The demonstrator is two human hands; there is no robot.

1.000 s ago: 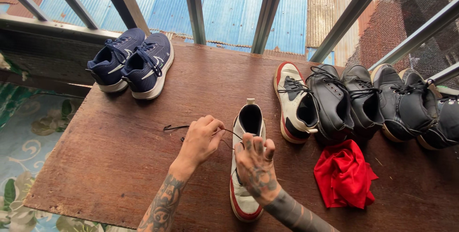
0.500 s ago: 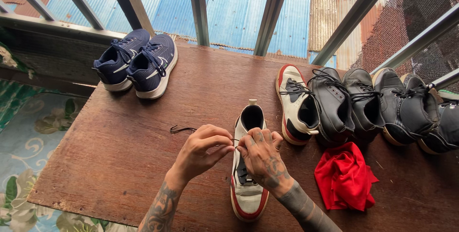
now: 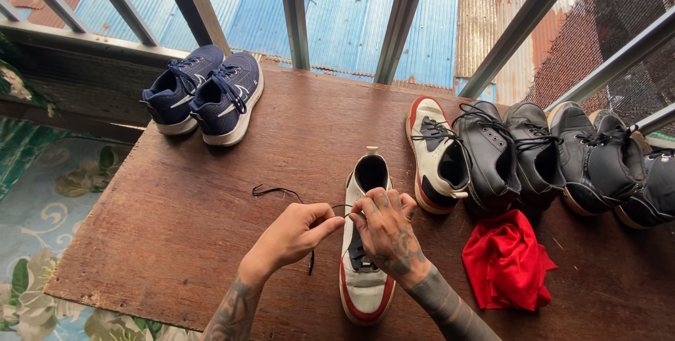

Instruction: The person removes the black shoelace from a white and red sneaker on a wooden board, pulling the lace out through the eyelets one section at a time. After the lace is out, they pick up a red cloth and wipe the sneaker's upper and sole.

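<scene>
Sneaker (image 3: 365, 292) eyelets hidden by hands, black lace (image 3: 278, 190)

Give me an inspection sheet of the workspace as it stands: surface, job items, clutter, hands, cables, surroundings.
Surface: brown wooden board, worn, scuffed.
Job's things: white high-top sneaker with red sole, toe toward the camera; black shoelace trailing left on the board.
Clutter: pair of navy sneakers far left; matching white and red sneaker; row of black lace-up shoes; crumpled red cloth.
Hands: left hand pinches the lace; right hand on the sneaker's lacing.
Cables: nothing seen.
Surroundings: grey metal bars, blue corrugated roofing behind; floral floor covering at left.
</scene>
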